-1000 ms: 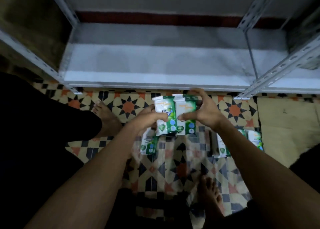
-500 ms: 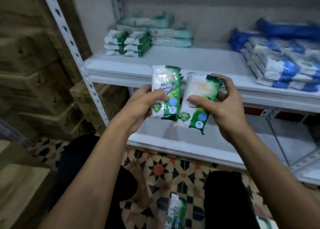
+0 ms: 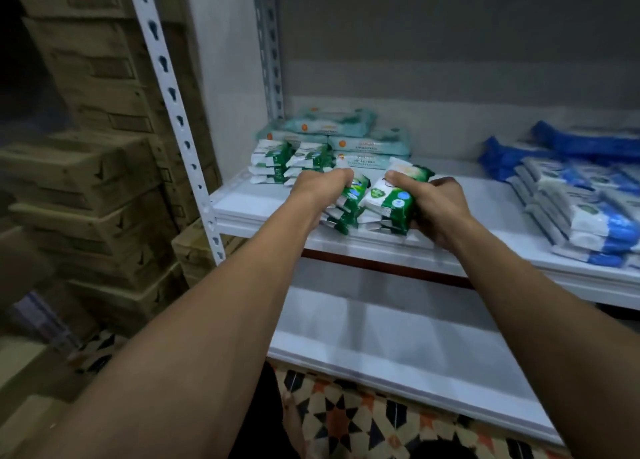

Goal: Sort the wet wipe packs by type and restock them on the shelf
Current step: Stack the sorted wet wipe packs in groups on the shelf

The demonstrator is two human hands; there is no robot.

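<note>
Left grip: the left hand [image 3: 320,184] curls round a small stack of green-and-white wipe packs [image 3: 349,205], fingers closed on it.
Right grip: the right hand [image 3: 438,209] clamps a second green-and-white stack [image 3: 391,202], thumb on top, fingers wrapped underneath.
Where the held packs are: both stacks sit at the front edge of the middle shelf [image 3: 460,250], side by side and nearly touching; whether they rest on the board or hang just above it cannot be told.
Edges: the white slotted upright [image 3: 180,126] stands at the shelf's left front corner; a grey upright [image 3: 270,46] stands at the back corner.
Open room: bare shelf board lies between the right hand and the blue packs [image 3: 575,198]; the lower shelf [image 3: 398,340] is a bare white board.
Stock at back left: shelved green packs [image 3: 287,160] stand in two short stacks just in front of the pale teal packs [image 3: 346,136].
Writing: a teal pack shows the word "ANTIBACTERIAL"; the print on the held packs is too blurred to read.
Surroundings: cardboard cartons [image 3: 93,181] are piled left of the rack; patterned floor tiles [image 3: 363,420] show below.
</note>
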